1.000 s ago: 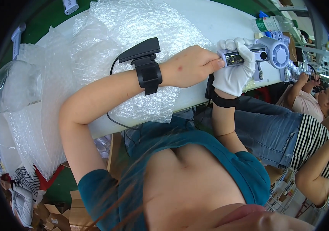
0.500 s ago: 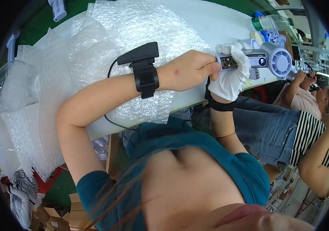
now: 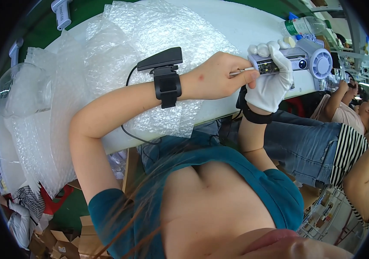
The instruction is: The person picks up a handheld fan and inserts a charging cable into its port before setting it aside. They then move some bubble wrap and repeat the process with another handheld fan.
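My gloved right hand (image 3: 274, 82) is wrapped round a pale lilac handheld fan (image 3: 321, 64), its round grille end pointing to the right. The handle's side is uncovered, showing a circuit board (image 3: 267, 66) with small parts. A small lit display sits on the handle nearer the grille. From the left, my bare left hand (image 3: 225, 77) pinches a thin silver metal tool (image 3: 241, 71) between thumb and fingers. Its tip reaches the handle's open end by the board; whether it touches cannot be made out. The exact kind of tool is unclear.
Bubble wrap (image 3: 158, 30) covers much of the white table (image 3: 236, 21). A clear plastic bottle (image 3: 311, 26) lies at the far right. Another fan (image 3: 61, 15) stands beyond the table at the upper left. Cardboard boxes (image 3: 91, 237) are below left; a co-worker in a striped shirt (image 3: 350, 149) is at the right.
Both hands and the fan have shifted slightly to the right in the picture. The thin metal tool now shows in my left fingers, where it was hidden before.
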Demonstrator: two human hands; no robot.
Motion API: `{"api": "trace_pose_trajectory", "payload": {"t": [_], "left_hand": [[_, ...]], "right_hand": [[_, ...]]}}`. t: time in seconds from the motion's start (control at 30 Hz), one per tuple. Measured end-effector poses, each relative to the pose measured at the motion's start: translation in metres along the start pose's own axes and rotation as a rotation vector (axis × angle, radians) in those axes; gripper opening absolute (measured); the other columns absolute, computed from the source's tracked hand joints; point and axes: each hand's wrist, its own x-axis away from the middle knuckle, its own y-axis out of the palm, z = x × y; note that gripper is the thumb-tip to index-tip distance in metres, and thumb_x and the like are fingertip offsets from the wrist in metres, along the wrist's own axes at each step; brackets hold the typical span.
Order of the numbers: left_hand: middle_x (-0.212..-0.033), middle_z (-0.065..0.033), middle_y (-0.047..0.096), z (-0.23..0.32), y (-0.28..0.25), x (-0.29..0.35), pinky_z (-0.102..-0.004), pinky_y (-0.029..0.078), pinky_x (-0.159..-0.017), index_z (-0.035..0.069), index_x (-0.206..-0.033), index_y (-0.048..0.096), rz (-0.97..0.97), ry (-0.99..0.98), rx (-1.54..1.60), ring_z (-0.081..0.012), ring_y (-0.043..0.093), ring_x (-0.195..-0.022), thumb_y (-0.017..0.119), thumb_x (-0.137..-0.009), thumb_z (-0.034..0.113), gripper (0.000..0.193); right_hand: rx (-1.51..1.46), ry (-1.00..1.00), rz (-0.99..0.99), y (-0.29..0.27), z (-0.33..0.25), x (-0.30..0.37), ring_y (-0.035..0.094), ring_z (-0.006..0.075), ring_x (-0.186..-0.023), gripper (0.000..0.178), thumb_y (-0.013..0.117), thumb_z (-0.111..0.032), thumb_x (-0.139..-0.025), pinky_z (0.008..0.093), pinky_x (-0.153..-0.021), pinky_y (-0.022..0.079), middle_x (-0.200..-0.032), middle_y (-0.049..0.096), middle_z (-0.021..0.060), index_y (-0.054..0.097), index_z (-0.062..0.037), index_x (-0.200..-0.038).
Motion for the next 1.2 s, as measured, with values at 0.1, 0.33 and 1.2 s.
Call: {"api": "trace_pose_trajectory", "payload": {"t": [0.1, 0.33, 1.2], "left_hand": [[-0.054, 0.0017, 0.043, -0.001, 0.0, 0.002, -0.0225, 0.025, -0.046, 0.002, -0.079, 0.062, 0.033, 0.0, 0.038, -0.0043, 0.032, -0.051, 0.048, -0.091, 0.026, 0.03], [-0.063, -0.0009, 0.054, -0.013, 0.011, -0.001, -0.0195, 0.032, -0.052, 0.0, -0.082, 0.061, 0.169, 0.065, 0.177, -0.0034, 0.04, -0.057, 0.049, -0.091, 0.024, 0.029], [-0.055, -0.0037, 0.05, -0.008, -0.001, -0.005, -0.0245, 0.03, -0.045, 0.006, -0.074, 0.057, -0.027, 0.098, -0.139, -0.0121, 0.043, -0.046, 0.055, -0.086, 0.033, 0.029]], "right_hand": [[-0.022, 0.023, 0.003, -0.002, 0.002, -0.005, 0.057, 0.0199, -0.074, 0.029, 0.051, 0.001, -0.077, 0.0325, -0.072, 0.047, -0.083, 0.053, 0.0086, 0.043, -0.0042, -0.104], [0.02, -0.038, 0.038, -0.008, -0.004, -0.027, 0.057, 0.0177, -0.071, 0.027, 0.052, 0.0, -0.076, 0.03, -0.069, 0.048, -0.08, 0.054, 0.0076, 0.046, -0.0035, -0.102], [1.793, 0.245, -0.155, -0.05, 0.003, -0.062, 0.062, 0.0235, -0.071, 0.054, 0.07, -0.035, -0.068, 0.0313, -0.065, 0.048, -0.081, 0.063, 0.0167, 0.056, 0.0039, -0.102]]}}
